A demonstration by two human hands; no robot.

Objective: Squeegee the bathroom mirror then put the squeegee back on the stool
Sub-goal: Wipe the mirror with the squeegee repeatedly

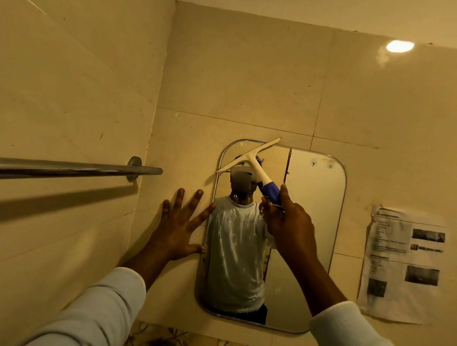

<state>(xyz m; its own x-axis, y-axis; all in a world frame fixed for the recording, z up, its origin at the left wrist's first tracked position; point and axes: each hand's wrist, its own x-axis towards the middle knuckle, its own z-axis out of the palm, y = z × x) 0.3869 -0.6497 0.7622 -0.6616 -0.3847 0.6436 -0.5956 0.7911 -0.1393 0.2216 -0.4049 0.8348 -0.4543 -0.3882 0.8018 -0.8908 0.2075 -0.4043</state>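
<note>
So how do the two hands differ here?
The left hand lies flat, fingers spread, on the wall tile beside the mirror and holds nothing; the right hand curls round the blue handle of the squeegee. The left hand is mostly off the glass; the right hand is in front of it. Both arms wear white sleeves.

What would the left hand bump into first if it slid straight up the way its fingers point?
Probably the squeegee: its blade's lower end overhangs the mirror edge just above the left hand. Otherwise only bare wall. Depth is unclear.
</note>
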